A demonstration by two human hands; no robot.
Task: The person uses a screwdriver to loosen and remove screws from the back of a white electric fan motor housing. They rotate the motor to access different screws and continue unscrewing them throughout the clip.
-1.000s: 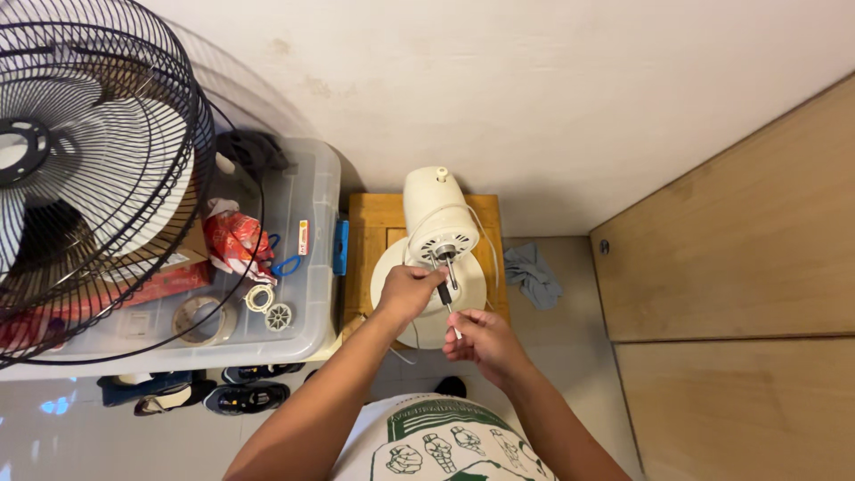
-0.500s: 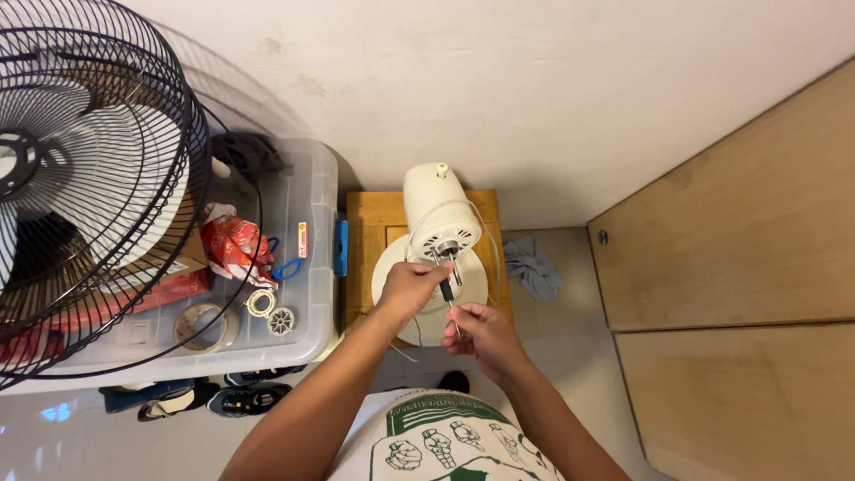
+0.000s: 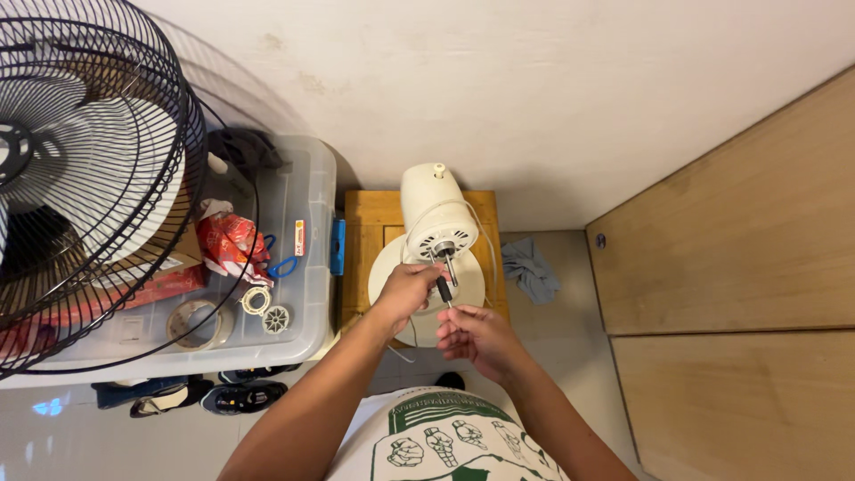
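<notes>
A cream fan motor housing (image 3: 434, 209) with a bare metal shaft stands on its round base (image 3: 383, 276), on a small wooden stool (image 3: 370, 218). My left hand (image 3: 405, 289) is at the front of the motor, fingers closed around the black handle of a small screwdriver (image 3: 442, 288). My right hand (image 3: 472, 337) is just below it. Its fingertips are pinched at the tool's thin metal end. Whether they also hold a small part is hidden.
A large black-caged fan (image 3: 85, 178) leans at the left over a clear storage bin (image 3: 307, 267) holding tape rolls, scissors and a red bag. A grey rag (image 3: 530, 267) lies on the floor right of the stool. Wooden panels (image 3: 739, 267) stand at the right, shoes (image 3: 191, 396) under the bin.
My right hand has come up closer to my left hand, and the black screwdriver handle now shows between them at the motor's front. The motor has stayed in place.
</notes>
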